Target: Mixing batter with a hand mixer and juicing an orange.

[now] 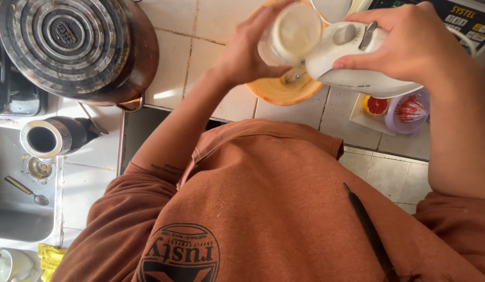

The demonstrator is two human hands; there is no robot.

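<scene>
My left hand [247, 49] grips a clear glass jar [292, 34] with a pale creamy residue, tilted over an orange bowl [276, 91] on the tiled counter. My right hand [409, 39] holds a white electric hand mixer [357, 60] by its handle, thumb near the switch. The mixer's metal beaters [293, 77] reach down into the orange bowl, just under the jar. I wear a rust-brown shirt that fills the lower view.
A large round metal pot lid [65, 36] covers a pot at the top left. A steel cup [46, 138] and a spoon [26, 190] lie by the sink [23, 219]. Cut grapefruit [376, 105] and a purple juicer [409, 110] sit right; a scale [461, 21] stands behind.
</scene>
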